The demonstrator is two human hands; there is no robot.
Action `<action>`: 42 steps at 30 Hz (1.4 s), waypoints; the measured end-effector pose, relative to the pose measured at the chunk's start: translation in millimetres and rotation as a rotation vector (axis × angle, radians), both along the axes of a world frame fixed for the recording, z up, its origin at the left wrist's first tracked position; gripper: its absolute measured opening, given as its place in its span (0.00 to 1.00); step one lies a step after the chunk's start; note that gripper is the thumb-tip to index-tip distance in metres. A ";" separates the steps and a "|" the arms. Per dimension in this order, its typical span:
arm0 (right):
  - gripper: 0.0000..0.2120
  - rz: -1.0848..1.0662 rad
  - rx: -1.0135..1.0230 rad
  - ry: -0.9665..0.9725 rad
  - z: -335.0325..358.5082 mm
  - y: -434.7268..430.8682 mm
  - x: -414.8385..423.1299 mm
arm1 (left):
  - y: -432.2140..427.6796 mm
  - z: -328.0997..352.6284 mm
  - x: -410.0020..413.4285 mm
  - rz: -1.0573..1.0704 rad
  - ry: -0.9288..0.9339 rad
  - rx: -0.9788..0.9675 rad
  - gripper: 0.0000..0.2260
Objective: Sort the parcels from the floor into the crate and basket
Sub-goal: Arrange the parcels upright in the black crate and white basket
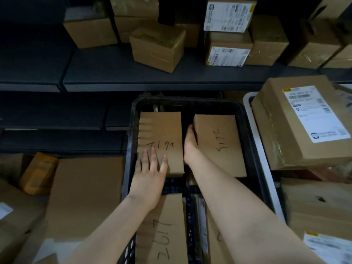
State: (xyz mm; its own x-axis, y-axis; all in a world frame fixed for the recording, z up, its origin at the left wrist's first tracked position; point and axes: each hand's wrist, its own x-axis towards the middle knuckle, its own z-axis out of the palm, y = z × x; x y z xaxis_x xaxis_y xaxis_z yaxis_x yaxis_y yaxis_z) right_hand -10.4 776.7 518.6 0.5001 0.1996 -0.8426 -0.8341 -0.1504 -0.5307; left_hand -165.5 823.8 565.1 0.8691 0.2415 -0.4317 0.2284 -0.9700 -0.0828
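Dim, soft-focus wide-angle view; edges bend, shelves sink into shadow.

Both bare forearms reach fwd, roughly parallel. Left hand (150, 174) lies palm down, fingers (154, 157) straight and spread, flat. Right hand (190, 147) is turned on edge, thumb side up, fingers curled out of sight; grip can't be judged.

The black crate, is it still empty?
No, the black crate already holds several cardboard parcels, including two side by side at its far end under the left hand and right hand.
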 end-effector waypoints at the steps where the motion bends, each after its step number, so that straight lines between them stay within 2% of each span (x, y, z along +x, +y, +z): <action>1: 0.33 -0.020 -0.005 0.018 -3.7 -0.1 1.4 | 1.7 -1.1 -1.5 0.005 -0.006 -0.001 0.36; 6: 0.23 0.172 0.053 -0.043 -4.7 5.6 4.8 | 8.0 -2.6 -4.7 -0.012 0.009 -0.005 0.36; 8: 0.25 0.166 0.062 -0.048 1.5 2.3 4.1 | 7.5 -2.9 -4.9 -0.008 0.012 -0.009 0.35; 11: 0.34 0.136 0.032 -0.076 14.5 1.1 -0.6 | 7.4 -1.0 -5.6 -0.002 0.017 -0.036 0.35; 17: 0.27 0.485 0.001 -0.687 66.0 -21.4 -36.4 | -2.3 10.4 -6.2 0.015 0.033 -0.021 0.35; 20: 0.22 0.707 -0.152 -0.909 97.0 -60.5 -56.9 | -12.0 32.1 -17.9 0.067 -0.035 -0.141 0.31; 24: 0.24 1.173 -0.541 -1.096 127.9 -139.6 -92.6 | -25.6 48.2 -70.4 0.053 -0.161 -0.317 0.27; 26: 0.27 1.399 -0.721 -1.033 118.1 -170.3 -127.9 | -44.4 42.9 -102.1 0.009 -0.008 -0.347 0.29; 28: 0.32 1.607 -0.806 -0.863 91.4 -192.8 -163.6 | -62.6 31.1 -123.5 0.004 0.196 -0.363 0.34; 30: 0.33 1.721 -0.877 -0.806 61.0 -212.2 -183.6 | -70.8 19.9 -131.6 0.004 0.289 -0.358 0.36; 34: 0.34 1.628 -0.901 -0.766 49.6 -227.8 -185.0 | -63.2 18.9 -133.6 -0.063 0.268 -0.226 0.36; 37: 0.34 1.486 -0.690 -0.712 74.5 -223.0 -184.4 | -61.3 22.1 -137.0 -0.059 0.292 -0.235 0.36; 40: 0.31 1.390 -0.609 -0.815 112.1 -232.2 -180.9 | -73.7 29.0 -132.9 0.009 0.352 -0.240 0.34; 42: 0.27 1.357 -0.628 -0.891 137.6 -249.8 -174.8 | -95.2 40.3 -122.9 0.042 0.273 -0.220 0.31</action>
State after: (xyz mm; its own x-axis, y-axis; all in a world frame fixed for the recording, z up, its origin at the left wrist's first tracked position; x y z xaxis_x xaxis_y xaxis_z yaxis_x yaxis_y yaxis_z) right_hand -185.2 526.9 656.2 0.5836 0.6130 -0.5325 0.5392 -0.7829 -0.3104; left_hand -288.4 728.6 605.4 0.7055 0.1499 -0.6927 0.2667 -0.9617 0.0635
